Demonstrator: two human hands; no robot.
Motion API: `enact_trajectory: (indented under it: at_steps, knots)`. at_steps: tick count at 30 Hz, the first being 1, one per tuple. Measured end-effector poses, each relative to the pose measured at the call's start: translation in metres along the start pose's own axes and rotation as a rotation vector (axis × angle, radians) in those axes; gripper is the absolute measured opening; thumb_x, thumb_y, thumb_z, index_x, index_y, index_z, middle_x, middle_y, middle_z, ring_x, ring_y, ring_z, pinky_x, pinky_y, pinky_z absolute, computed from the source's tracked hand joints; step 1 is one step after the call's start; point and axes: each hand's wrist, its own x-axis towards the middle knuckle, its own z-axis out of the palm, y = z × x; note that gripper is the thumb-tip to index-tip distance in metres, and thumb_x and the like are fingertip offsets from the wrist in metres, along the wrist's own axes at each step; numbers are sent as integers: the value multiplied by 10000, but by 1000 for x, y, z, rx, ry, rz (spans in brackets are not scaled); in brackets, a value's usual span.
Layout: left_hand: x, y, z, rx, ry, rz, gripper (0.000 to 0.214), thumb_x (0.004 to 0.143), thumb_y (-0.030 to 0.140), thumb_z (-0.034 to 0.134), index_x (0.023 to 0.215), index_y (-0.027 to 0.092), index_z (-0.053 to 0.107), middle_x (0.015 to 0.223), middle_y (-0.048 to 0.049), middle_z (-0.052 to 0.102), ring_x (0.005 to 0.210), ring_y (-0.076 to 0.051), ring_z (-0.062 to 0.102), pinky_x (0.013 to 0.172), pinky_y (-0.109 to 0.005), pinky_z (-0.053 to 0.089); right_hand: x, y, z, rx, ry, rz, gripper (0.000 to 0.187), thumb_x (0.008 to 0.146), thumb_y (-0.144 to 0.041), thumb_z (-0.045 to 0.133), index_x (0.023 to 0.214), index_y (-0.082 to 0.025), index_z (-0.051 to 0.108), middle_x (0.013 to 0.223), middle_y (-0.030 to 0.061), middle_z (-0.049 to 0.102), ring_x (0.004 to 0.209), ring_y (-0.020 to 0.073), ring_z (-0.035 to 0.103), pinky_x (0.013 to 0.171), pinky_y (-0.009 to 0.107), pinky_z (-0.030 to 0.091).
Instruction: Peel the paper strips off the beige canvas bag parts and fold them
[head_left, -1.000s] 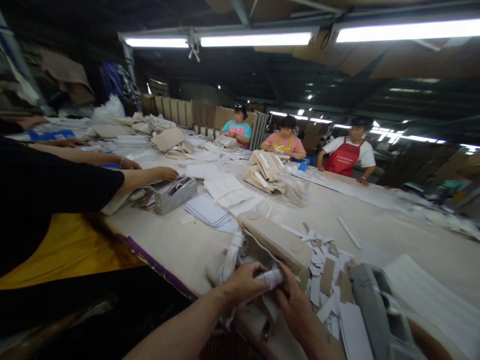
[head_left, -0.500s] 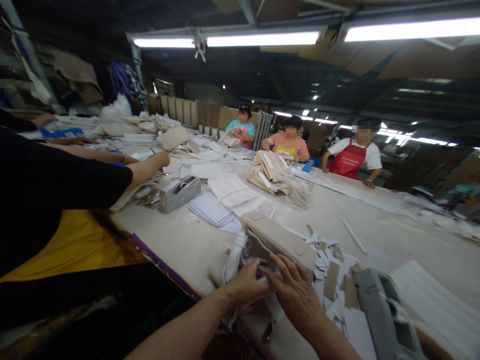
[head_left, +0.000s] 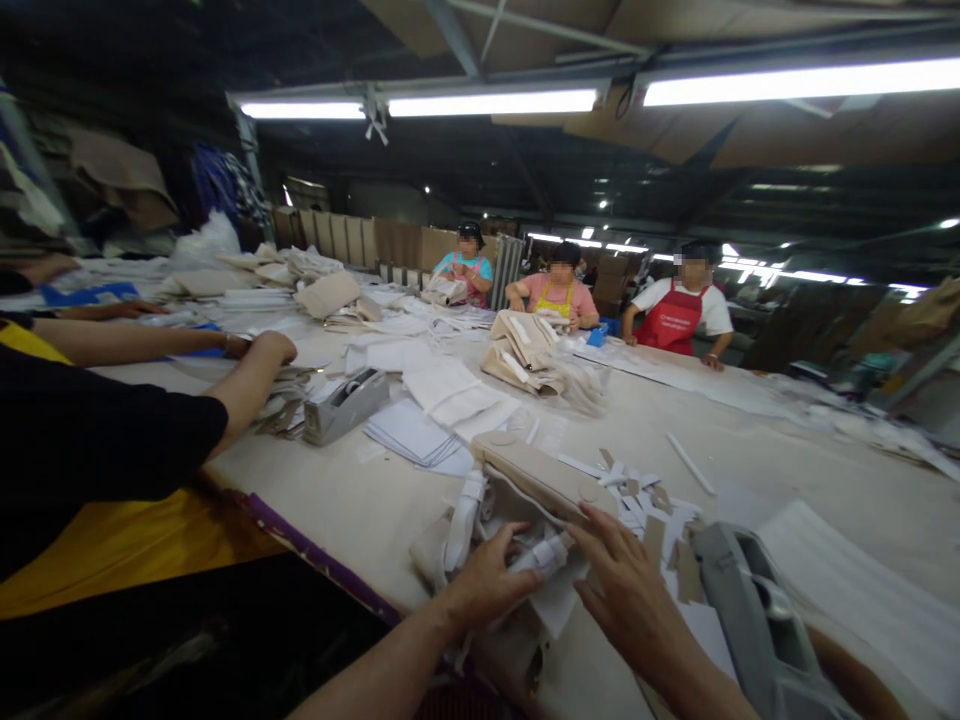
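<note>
A beige handbag (head_left: pixel 536 475) lies at the near edge of the table in front of me, its mouth gaping toward me. White wrapping covers its strap (head_left: pixel 465 520) on the left side. My left hand (head_left: pixel 491 580) reaches into the mouth, with thumb and fingers around a white-wrapped strap part (head_left: pixel 547 553). My right hand (head_left: pixel 630 580) is open beside it, fingers spread, its fingertips close to the bag's right rim; whether they touch it I cannot tell. The inside of the bag is partly hidden by my left hand.
A grey tape dispenser (head_left: pixel 757 610) stands at my right, near paper and card scraps (head_left: pixel 660 510). Another dispenser (head_left: pixel 345 405), white sheets (head_left: pixel 420 435) and a beige bag pile (head_left: pixel 521 350) lie farther off. A co-worker's arm (head_left: pixel 251 385) is at left; several people work across the table.
My right hand has drawn away to the right from my left hand, its fingers spreading, which bares the wrapped strap part. The view has shifted slightly; the co-worker's arm at left has moved back.
</note>
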Motion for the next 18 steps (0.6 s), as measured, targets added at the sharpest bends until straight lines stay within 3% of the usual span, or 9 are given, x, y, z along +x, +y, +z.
enact_trajectory:
  at_steps: [3,6,10,15,18]
  knots:
    - [-2,-3,-1,15,11,34,596,720,300,635,1273,230,424,1138,-56,598,1026,-226,560,885,-335,442,-23,10,1,43,111,131,417,808,-212,509,1223,-222,466,1353,73,369,1235,228,335,1001,408,338]
    - [-1,-5,-1,16,21,64,606,723,277,627,1286,242,405,1177,-43,574,1067,-214,540,927,-329,424,-27,2,3,-6,148,115,462,815,-183,500,1266,-259,437,1396,59,330,1268,236,300,994,419,319]
    - [1,-2,3,20,30,100,662,714,240,614,1320,215,350,1214,-46,555,1097,-196,521,965,-313,405,-3,-16,12,-97,174,-29,527,827,-185,535,1311,-335,393,1473,16,240,1328,237,219,1036,442,201]
    - [-10,16,4,206,109,-15,766,722,282,578,1393,118,245,1348,-134,449,1218,-240,436,1043,-351,335,28,-20,49,-131,210,-181,146,844,-187,528,970,-212,599,1382,43,416,1317,199,254,1072,391,102]
    - [-16,40,-16,470,77,-10,655,719,386,595,1308,147,438,1337,-152,457,1220,-320,424,1038,-433,315,33,-21,58,-121,215,-179,143,821,-132,507,902,-195,606,1353,41,453,1300,197,292,1074,380,120]
